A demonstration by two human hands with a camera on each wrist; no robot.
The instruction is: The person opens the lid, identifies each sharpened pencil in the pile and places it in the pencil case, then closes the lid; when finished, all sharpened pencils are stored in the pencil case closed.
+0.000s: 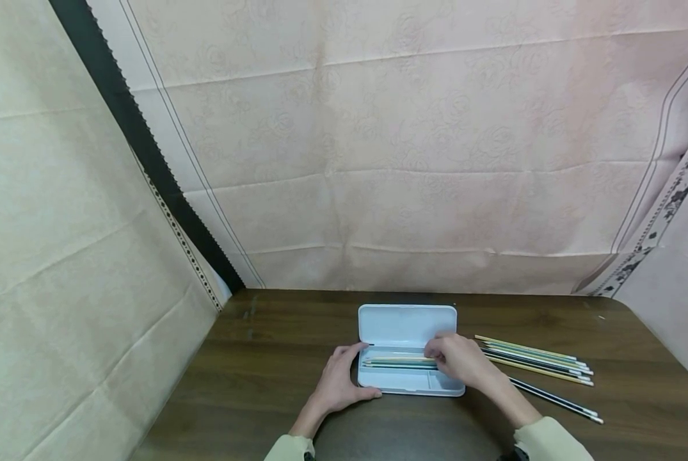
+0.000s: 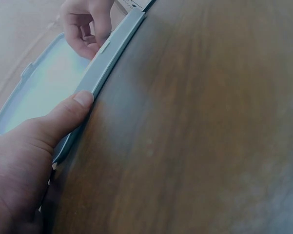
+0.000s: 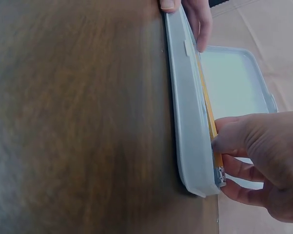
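Note:
A light-blue pencil case [image 1: 404, 388] lies on the table with its lid [image 1: 407, 324] folded back. Several pencils [image 1: 398, 363] lie lengthwise inside it. My left hand [image 1: 339, 382] grips the case's left end, thumb at the front wall and fingers toward the back. Over the right part of the case, my right hand [image 1: 463, 361] pinches a yellow pencil [image 3: 208, 101] near its end, between thumb and fingers. In the right wrist view this pencil runs along the case's opening. The left wrist view shows the left thumb [image 2: 70, 114] on the case's front edge.
Several loose pencils [image 1: 536, 362] lie in a bundle right of the case. A couple of dark striped pencils [image 1: 559, 400] lie nearer the front. The brown wooden table [image 1: 297, 320] meets pale cloth [image 1: 413, 147] at the back and sides.

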